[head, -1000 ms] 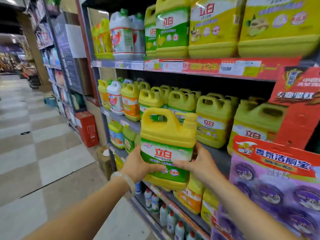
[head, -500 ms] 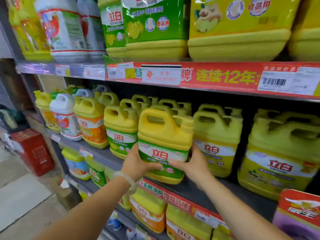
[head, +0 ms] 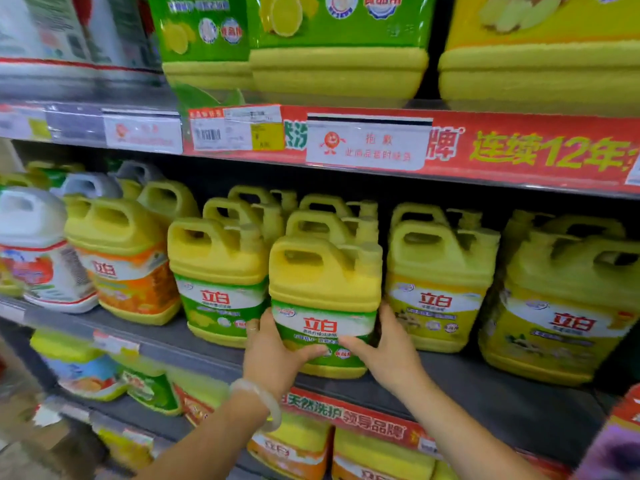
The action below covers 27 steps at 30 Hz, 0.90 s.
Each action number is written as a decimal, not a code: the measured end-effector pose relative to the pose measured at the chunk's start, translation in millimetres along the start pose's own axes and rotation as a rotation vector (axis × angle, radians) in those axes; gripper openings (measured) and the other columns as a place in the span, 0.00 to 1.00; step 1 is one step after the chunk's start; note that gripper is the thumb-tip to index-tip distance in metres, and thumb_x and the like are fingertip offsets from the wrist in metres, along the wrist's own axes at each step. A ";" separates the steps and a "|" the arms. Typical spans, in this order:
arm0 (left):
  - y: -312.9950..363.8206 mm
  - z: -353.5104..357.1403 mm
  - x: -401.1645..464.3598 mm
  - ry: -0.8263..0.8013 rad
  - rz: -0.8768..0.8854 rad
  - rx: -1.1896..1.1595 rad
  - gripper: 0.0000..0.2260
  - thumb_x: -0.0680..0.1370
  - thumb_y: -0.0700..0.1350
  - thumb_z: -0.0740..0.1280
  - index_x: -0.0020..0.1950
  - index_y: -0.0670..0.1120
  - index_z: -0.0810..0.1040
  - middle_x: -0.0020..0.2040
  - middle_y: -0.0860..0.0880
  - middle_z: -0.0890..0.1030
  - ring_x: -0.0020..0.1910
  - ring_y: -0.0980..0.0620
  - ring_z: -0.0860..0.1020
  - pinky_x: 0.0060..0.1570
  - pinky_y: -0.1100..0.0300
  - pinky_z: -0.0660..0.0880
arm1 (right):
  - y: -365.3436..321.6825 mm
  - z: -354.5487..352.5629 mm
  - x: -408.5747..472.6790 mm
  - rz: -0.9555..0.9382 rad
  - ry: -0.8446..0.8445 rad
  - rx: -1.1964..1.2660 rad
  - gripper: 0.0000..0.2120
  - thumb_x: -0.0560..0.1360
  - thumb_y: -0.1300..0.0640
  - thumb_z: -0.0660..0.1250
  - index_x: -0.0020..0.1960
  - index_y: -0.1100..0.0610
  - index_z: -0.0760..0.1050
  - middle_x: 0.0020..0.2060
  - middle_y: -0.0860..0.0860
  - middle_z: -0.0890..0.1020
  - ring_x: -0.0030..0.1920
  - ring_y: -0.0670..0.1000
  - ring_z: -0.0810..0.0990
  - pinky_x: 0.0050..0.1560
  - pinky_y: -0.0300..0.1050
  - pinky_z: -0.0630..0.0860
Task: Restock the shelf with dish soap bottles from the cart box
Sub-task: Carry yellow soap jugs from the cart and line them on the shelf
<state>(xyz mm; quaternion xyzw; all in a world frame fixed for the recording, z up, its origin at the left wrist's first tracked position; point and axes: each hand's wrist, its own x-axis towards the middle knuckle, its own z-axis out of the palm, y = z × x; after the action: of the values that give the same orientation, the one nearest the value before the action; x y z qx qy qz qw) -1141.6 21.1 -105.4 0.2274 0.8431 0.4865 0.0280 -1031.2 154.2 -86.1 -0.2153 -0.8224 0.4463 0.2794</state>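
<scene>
Head view of a store aisle. A yellow dish soap bottle [head: 325,303] with a green and white label stood at the front edge of the middle shelf [head: 485,393], its base on or just above the dark shelf board; contact could not be confirmed. The left hand [head: 273,355] gripped the bottle's lower left side, thumb across the label front. The right hand [head: 388,351] gripped the lower right side, thumb likewise on the label. A pale bracelet [head: 263,400] circled the left wrist. Directly behind the held bottle stood a row of matching bottles [head: 325,216]. To its left was a green-labelled bottle [head: 218,278], just beside it; to its right, a yellow-labelled bottle [head: 440,285]. A red price strip [head: 519,150] ran along the upper shelf edge.
</scene>
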 end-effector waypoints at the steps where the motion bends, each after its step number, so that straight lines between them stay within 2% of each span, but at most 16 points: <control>1: 0.4 0.1 0.2 0.021 -0.008 0.005 0.46 0.58 0.55 0.81 0.70 0.43 0.64 0.63 0.44 0.72 0.64 0.44 0.70 0.61 0.48 0.72 | 0.3 2.4 -1.1 0.003 0.005 -0.029 0.32 0.68 0.54 0.75 0.68 0.52 0.65 0.55 0.40 0.73 0.54 0.39 0.70 0.42 0.27 0.66; 4: -0.6 -0.2 0.8 0.070 -0.024 -0.097 0.45 0.57 0.50 0.82 0.67 0.40 0.65 0.59 0.45 0.74 0.61 0.45 0.74 0.58 0.49 0.74 | -1.2 11.5 -3.6 0.003 -0.004 -0.063 0.36 0.68 0.58 0.75 0.71 0.55 0.60 0.58 0.43 0.72 0.57 0.41 0.69 0.48 0.29 0.65; 7: -1.0 -2.0 1.3 0.097 -0.037 -0.147 0.41 0.56 0.47 0.83 0.63 0.39 0.67 0.52 0.49 0.72 0.56 0.45 0.75 0.51 0.55 0.73 | -3.5 19.0 -6.9 0.007 0.020 -0.084 0.40 0.68 0.61 0.75 0.72 0.56 0.57 0.58 0.43 0.71 0.58 0.41 0.69 0.49 0.28 0.64; 11: -2.2 -2.3 2.6 0.077 -0.028 -0.145 0.39 0.57 0.47 0.83 0.61 0.40 0.67 0.55 0.45 0.74 0.56 0.45 0.74 0.51 0.53 0.74 | -4.2 23.9 -6.8 0.044 0.037 -0.085 0.41 0.68 0.61 0.75 0.73 0.55 0.55 0.57 0.42 0.70 0.58 0.41 0.69 0.50 0.29 0.64; 18: 1.2 -2.9 -3.7 0.069 -0.048 -0.079 0.41 0.61 0.50 0.80 0.67 0.40 0.64 0.63 0.40 0.70 0.64 0.42 0.67 0.59 0.50 0.69 | -7.1 30.2 -8.5 0.135 0.055 -0.045 0.41 0.69 0.61 0.73 0.74 0.51 0.53 0.57 0.40 0.70 0.59 0.40 0.68 0.56 0.33 0.64; 22: 3.5 -0.5 -15.3 0.061 -0.099 -0.059 0.41 0.66 0.51 0.77 0.71 0.38 0.61 0.66 0.39 0.68 0.66 0.40 0.66 0.61 0.47 0.66 | -10.2 28.3 -11.5 0.183 0.038 -0.086 0.41 0.71 0.59 0.72 0.75 0.55 0.52 0.66 0.47 0.71 0.66 0.48 0.69 0.61 0.38 0.66; 24: 0.0 3.8 -28.3 0.106 -0.075 -0.058 0.37 0.68 0.48 0.76 0.70 0.36 0.62 0.64 0.38 0.68 0.66 0.39 0.65 0.63 0.48 0.64 | -10.2 27.6 -21.1 0.217 0.048 -0.155 0.42 0.72 0.55 0.72 0.76 0.57 0.50 0.71 0.51 0.67 0.71 0.51 0.66 0.67 0.43 0.66; 27: -7.2 14.7 -53.3 0.109 0.114 -0.055 0.25 0.70 0.39 0.73 0.64 0.35 0.69 0.58 0.37 0.73 0.61 0.38 0.69 0.60 0.50 0.65 | -3.9 23.8 -45.6 0.200 0.101 -0.281 0.40 0.73 0.51 0.70 0.76 0.57 0.51 0.74 0.52 0.62 0.74 0.51 0.61 0.71 0.43 0.60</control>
<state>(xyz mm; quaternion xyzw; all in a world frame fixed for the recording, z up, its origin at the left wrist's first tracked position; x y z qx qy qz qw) -1092.5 8.1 -128.4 0.2475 0.8154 0.5218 -0.0394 -1012.9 110.1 -105.6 -0.3552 -0.8360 0.3414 0.2417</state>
